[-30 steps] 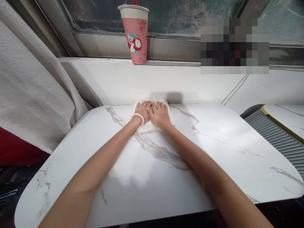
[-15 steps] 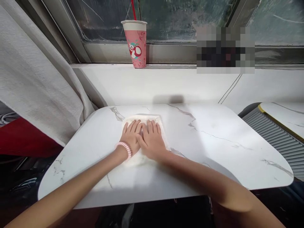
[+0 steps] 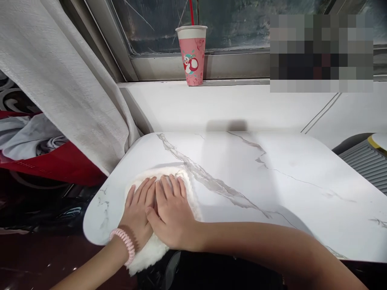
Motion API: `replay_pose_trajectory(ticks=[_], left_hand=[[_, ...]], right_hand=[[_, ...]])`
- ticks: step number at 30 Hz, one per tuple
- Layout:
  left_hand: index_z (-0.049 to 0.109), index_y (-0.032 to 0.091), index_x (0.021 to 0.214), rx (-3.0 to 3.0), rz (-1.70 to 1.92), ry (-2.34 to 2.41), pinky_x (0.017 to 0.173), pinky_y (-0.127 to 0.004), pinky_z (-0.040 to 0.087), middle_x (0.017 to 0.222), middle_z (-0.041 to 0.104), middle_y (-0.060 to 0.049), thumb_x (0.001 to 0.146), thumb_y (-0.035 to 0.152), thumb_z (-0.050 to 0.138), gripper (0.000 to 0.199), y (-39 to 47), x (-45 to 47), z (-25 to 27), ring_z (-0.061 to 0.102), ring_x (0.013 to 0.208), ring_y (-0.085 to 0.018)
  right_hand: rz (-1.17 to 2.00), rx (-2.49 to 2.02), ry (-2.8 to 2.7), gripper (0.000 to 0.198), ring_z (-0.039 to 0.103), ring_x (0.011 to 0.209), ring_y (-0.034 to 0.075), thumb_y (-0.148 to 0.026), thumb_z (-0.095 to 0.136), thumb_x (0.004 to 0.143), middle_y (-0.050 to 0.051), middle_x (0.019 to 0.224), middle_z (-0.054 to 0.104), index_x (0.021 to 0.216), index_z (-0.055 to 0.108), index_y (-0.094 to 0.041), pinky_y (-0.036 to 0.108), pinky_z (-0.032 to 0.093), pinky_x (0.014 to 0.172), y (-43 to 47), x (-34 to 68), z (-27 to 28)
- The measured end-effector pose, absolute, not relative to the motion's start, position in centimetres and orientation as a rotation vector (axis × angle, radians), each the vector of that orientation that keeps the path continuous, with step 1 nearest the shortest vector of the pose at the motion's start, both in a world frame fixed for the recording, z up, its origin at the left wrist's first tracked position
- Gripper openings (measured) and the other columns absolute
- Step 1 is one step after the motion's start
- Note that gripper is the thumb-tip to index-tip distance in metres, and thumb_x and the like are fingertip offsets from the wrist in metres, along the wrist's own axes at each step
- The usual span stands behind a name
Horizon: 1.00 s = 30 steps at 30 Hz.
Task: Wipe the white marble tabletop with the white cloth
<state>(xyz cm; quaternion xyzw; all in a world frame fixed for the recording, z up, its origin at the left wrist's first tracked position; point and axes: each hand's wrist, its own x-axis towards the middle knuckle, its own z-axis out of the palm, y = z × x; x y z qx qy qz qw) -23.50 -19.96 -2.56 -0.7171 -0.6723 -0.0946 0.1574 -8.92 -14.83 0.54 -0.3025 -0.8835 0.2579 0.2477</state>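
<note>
A fluffy white cloth [image 3: 193, 197] lies on the white marbled table [image 3: 229, 161], its near edge hanging over the table's front. Pressed flat on the cloth is my left hand [image 3: 139, 211], fingers stretched out, with a pink coil band [image 3: 123, 241] round the wrist. My right hand [image 3: 172, 213] also lies flat on it, fingers extended, its thumb overlapping the left hand. Both palms are hidden against the cloth.
A pink paper cup [image 3: 193, 56] with a red straw stands on the window ledge. A grey curtain [image 3: 75, 80] hangs at the left, beside a red bag [image 3: 69, 165] holding grey fabric. Right of the table is a ridged grey surface [image 3: 363, 165].
Both hands have drawn the cloth toward me and to the left, from the table's middle to its front edge. The camera view has shifted somewhat left.
</note>
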Motion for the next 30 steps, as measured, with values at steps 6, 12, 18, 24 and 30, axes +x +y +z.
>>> replay_pose_trajectory(ticks=[6, 12, 18, 24, 30], left_hand=[[0.04, 0.013, 0.142, -2.041, -0.24, -2.039, 0.115, -0.054, 0.026, 0.142, 0.051, -0.016, 0.091, 0.031, 0.028, 0.056, -16.3, -24.4, -2.1, 0.042, 0.136, -0.03], [0.043, 0.014, 0.138, -2.186, -0.248, -2.141, 0.118, -0.052, 0.022, 0.144, 0.049, -0.014, 0.09, 0.032, 0.03, 0.053, -8.7, -26.6, -0.8, 0.039, 0.138, -0.027], [0.045, 0.014, 0.135, -2.451, -0.348, -1.99, 0.119, -0.047, 0.02, 0.143, 0.051, -0.013, 0.087, 0.029, 0.037, 0.051, -0.6, -30.8, 0.0, 0.041, 0.136, -0.024], [0.049, 0.012, 0.131, -2.497, -0.454, -1.957, 0.119, -0.044, 0.022, 0.143, 0.051, -0.013, 0.089, 0.032, 0.038, 0.048, 2.7, -35.9, 0.3, 0.042, 0.135, -0.023], [0.05, 0.016, 0.13, -2.325, -0.437, -2.098, 0.118, -0.047, 0.024, 0.141, 0.053, -0.012, 0.088, 0.034, 0.04, 0.047, 2.6, -39.1, -0.1, 0.043, 0.135, -0.024]], right_hand=[[0.736, -0.918, -2.358, 0.06, 0.019, 0.146, 0.031, -0.036, 0.041, 0.097, 0.015, 0.155, 0.033, 0.147, 0.036, -0.003, 0.051, 0.013, 0.123, -12.2, -10.3, 0.6], [0.707, -1.101, -2.261, 0.056, 0.022, 0.145, 0.029, -0.03, 0.04, 0.097, 0.012, 0.154, 0.036, 0.146, 0.039, -0.005, 0.046, 0.01, 0.123, -6.8, -13.1, 0.3], [0.61, -1.297, -2.14, 0.054, 0.021, 0.144, 0.028, -0.034, 0.042, 0.097, 0.011, 0.153, 0.037, 0.145, 0.041, -0.009, 0.047, 0.008, 0.121, -1.5, -17.1, 0.0], [0.558, -1.208, -2.101, 0.047, 0.03, 0.139, 0.027, -0.035, 0.047, 0.094, 0.01, 0.144, 0.048, 0.135, 0.051, -0.012, 0.044, 0.011, 0.12, 2.6, -21.6, -0.4], [0.523, -1.096, -2.163, 0.043, 0.037, 0.135, 0.026, -0.034, 0.049, 0.093, 0.012, 0.139, 0.053, 0.129, 0.056, -0.013, 0.044, 0.016, 0.118, 4.0, -25.0, -0.6]])
